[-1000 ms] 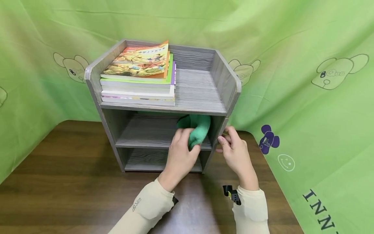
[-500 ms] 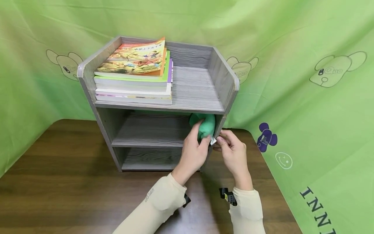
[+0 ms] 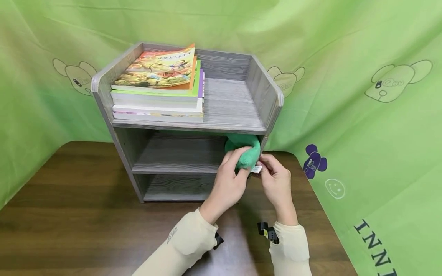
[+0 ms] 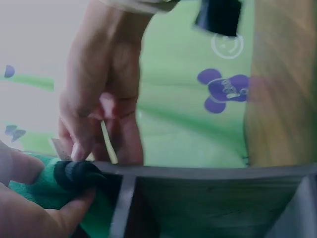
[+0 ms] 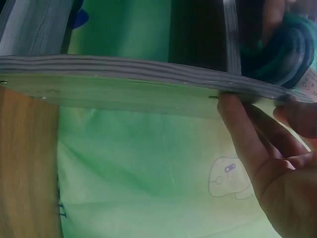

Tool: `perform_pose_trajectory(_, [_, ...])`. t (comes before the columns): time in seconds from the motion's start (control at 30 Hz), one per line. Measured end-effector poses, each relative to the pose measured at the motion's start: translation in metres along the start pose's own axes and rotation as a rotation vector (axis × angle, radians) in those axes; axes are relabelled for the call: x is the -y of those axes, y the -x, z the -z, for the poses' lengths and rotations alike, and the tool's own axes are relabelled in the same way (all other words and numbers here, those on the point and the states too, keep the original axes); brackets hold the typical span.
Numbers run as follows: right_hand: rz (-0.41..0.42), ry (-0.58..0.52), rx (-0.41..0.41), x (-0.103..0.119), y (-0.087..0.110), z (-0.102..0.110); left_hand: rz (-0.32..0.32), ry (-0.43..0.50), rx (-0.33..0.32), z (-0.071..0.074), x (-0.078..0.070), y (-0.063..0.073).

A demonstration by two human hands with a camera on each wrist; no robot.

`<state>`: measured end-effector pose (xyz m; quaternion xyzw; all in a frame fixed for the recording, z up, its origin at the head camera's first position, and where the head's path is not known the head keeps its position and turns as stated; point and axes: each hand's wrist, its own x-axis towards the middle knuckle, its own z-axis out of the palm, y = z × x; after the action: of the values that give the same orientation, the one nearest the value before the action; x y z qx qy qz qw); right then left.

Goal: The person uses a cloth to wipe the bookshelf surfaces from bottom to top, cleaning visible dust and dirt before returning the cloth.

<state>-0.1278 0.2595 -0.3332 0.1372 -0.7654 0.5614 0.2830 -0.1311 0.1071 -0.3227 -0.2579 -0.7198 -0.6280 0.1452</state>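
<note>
My left hand (image 3: 229, 178) grips a soft green plush item (image 3: 249, 156) at the right end of the middle shelf. Its kind is unclear; a dark rolled part (image 4: 79, 173) shows in the left wrist view. From its lower side sticks a small white tag (image 3: 256, 169). My right hand (image 3: 277, 182) is at the outer side of the grey shelf unit (image 3: 193, 169), its thumb close to the tag. In the right wrist view an extended finger (image 5: 235, 109) touches the side panel (image 5: 148, 69). Whether the thumb touches the tag is hidden.
Several stacked books (image 3: 157, 94) lie on the left of the unit's top. The unit stands on a brown wooden table (image 3: 79, 214). Behind and to the right hangs a green printed cloth (image 3: 345, 126).
My left hand has carried the green plush item rightward to the side panel, and its white tag has come into view. My right hand has stayed by the panel. The view has shifted slightly.
</note>
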Motion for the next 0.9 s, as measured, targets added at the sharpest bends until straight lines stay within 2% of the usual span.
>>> perform_pose_trajectory(0.1, [-0.030,-0.058,0.015,-0.001,0.000,-0.002,0.036,-0.040,-0.014,0.000,-0.001,-0.014])
perform_pose_trajectory(0.2, [-0.030,-0.060,0.011,-0.001,0.000,-0.002,0.028,-0.093,-0.028,-0.002,-0.002,-0.021])
perform_pose_trajectory(0.3, [-0.017,-0.046,0.009,-0.002,0.001,-0.001,-0.003,-0.127,-0.026,-0.003,-0.005,-0.016])
perform_pose_trajectory(0.4, [0.009,-0.011,0.001,-0.002,0.001,0.000,-0.027,-0.101,-0.003,-0.001,-0.011,-0.007])
perform_pose_trajectory(0.47, [0.017,0.002,-0.006,-0.003,0.003,0.000,-0.031,-0.085,0.010,0.000,-0.014,-0.005])
perform_pose_trajectory(0.73, [-0.008,-0.050,0.020,-0.004,0.002,-0.003,0.009,-0.147,-0.027,0.003,-0.013,-0.032])
perform_pose_trajectory(0.8, [-0.011,-0.048,0.017,-0.004,0.002,-0.003,0.015,-0.144,-0.025,0.002,-0.013,-0.032])
perform_pose_trajectory(0.9, [-0.011,-0.027,0.010,-0.003,0.004,0.000,0.004,-0.129,-0.009,0.000,-0.015,-0.023])
